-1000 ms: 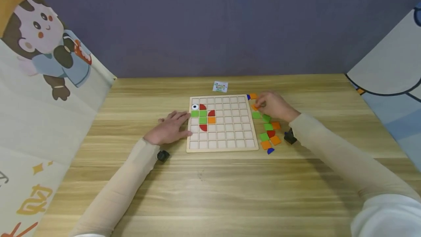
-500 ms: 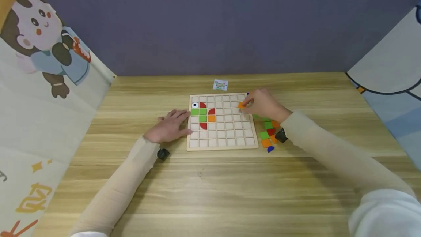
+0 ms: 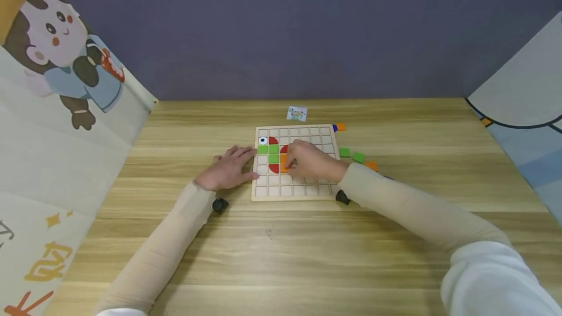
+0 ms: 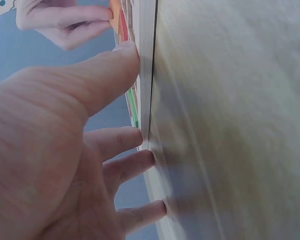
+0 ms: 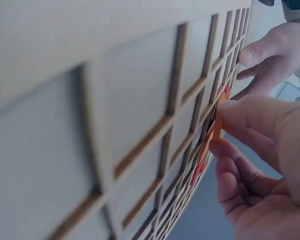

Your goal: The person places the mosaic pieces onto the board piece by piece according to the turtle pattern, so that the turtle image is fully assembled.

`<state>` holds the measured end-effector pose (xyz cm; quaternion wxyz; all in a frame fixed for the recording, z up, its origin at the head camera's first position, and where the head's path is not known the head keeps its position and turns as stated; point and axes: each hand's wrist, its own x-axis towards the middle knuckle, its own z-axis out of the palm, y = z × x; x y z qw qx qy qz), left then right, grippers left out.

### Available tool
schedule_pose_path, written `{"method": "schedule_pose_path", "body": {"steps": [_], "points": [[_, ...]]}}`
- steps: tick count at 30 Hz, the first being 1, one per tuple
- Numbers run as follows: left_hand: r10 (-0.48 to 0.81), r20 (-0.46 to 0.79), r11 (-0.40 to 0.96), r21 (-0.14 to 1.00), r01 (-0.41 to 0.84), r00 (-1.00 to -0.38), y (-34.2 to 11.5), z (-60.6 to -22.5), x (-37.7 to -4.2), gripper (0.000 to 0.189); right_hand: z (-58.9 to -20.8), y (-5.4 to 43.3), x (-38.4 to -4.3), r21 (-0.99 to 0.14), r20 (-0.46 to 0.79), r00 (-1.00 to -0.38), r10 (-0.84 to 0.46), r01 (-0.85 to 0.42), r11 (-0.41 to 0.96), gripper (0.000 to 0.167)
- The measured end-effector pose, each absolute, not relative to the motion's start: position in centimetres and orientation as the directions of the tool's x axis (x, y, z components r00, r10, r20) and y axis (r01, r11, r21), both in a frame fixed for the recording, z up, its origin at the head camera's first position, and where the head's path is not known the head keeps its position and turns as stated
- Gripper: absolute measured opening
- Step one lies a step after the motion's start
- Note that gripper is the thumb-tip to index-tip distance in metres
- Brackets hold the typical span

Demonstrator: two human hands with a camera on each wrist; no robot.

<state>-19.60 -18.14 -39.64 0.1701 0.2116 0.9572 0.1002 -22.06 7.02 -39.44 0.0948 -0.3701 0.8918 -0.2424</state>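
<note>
A wooden grid board lies on the table, with green, red and orange tiles and a white eye tile set in its left cells. My right hand is over the board and pinches an orange square tile between thumb and fingers, tilted at a cell beside the red quarter-round tile. At the board's left edge rests my left hand, fingers spread; in the left wrist view its thumb and fingertips touch the board's side.
Right of the board lie loose tiles, among them a green tile and an orange tile; my right forearm hides others. A small picture card lies behind the board. A dark wall stands beyond the table.
My right hand has picked up an orange tile from the loose pieces at the right and carried it left across the board to the coloured tiles. My left hand has stayed in place.
</note>
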Motion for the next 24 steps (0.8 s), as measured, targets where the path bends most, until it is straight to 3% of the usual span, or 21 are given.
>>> {"method": "schedule_pose_path", "body": {"steps": [13, 19, 24], "points": [[0.406, -0.285, 0.905, 0.258, 0.338, -0.868, -17.0, -39.5, -20.7, 0.077, -38.8, 8.7, -23.5, -0.45, -0.004, -0.665, -0.747, -0.665, 0.595, 0.012], [0.406, -0.27, 0.903, 0.264, 0.338, -0.873, -16.4, -39.7, -21.3, 0.076, -38.7, 13.6, -26.5, -0.514, 0.074, -0.72, -0.69, -0.62, 0.593, 0.017], [0.39, -0.262, 0.908, 0.27, 0.32, -0.883, -15.9, -39.7, -22.0, 0.076, -38.3, 19.4, -28.4, -0.512, 0.021, -0.782, -0.623, -0.544, 0.665, 0.018]]}}
